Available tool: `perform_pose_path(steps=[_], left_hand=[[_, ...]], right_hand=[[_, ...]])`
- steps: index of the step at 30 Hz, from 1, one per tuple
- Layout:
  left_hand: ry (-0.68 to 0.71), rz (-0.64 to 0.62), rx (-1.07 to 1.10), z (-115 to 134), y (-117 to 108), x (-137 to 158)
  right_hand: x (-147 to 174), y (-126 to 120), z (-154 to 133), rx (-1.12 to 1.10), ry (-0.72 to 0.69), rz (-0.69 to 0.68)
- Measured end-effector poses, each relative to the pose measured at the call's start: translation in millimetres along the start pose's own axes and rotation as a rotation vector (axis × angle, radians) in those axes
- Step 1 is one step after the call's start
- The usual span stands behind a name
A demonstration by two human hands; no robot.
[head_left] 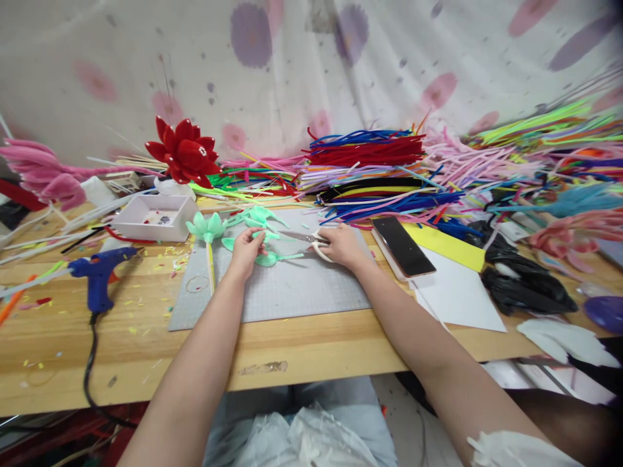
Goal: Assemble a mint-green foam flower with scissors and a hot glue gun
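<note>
My left hand (249, 250) is closed in a pinch on a mint-green pipe-cleaner petal (267, 235) above the grey cutting mat (302, 292). In my right hand (341, 243) is a pair of scissors (318, 245) with pale handles, its blades pointing left toward that petal. Whether the blades touch the petal I cannot tell. More mint-green petals (272, 259) lie on the mat around my left hand. Left of that hand is a mint-green flower (207, 226) on a pale stem.
A blue glue gun (100, 275) with a black cord lies at left, near a white box (156, 217). A red flower (185, 152) stands behind. Bundles of coloured pipe cleaners (365, 152) line the back. At right are a phone (403, 246), white paper (457, 288) and a black plastic bag (528, 285).
</note>
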State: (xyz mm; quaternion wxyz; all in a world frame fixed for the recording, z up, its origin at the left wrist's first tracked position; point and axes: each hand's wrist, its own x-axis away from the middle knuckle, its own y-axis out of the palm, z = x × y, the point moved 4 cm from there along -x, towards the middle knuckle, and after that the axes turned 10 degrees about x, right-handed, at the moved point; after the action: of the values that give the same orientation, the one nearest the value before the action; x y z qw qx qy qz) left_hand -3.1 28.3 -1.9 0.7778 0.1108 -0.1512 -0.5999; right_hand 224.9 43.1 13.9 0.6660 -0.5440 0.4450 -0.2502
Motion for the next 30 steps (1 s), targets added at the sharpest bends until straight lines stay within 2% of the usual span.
perform_pose_path(steps=[10, 22, 30], left_hand=[[0.037, -0.001, -0.019, 2.2, -0.3, 0.7], [0.051, -0.013, -0.027, 3.5, 0.7, 1.5], [0.043, -0.006, -0.019, 2.1, 0.1, 0.7]], right_hand=[[1.5, 1.3, -2.8, 0.009, 0.007, -0.072], [1.9, -2.1, -1.7, -0.043, -0.023, -0.070], [0.4, -2.0, -3.4, 0.015, -0.002, -0.081]])
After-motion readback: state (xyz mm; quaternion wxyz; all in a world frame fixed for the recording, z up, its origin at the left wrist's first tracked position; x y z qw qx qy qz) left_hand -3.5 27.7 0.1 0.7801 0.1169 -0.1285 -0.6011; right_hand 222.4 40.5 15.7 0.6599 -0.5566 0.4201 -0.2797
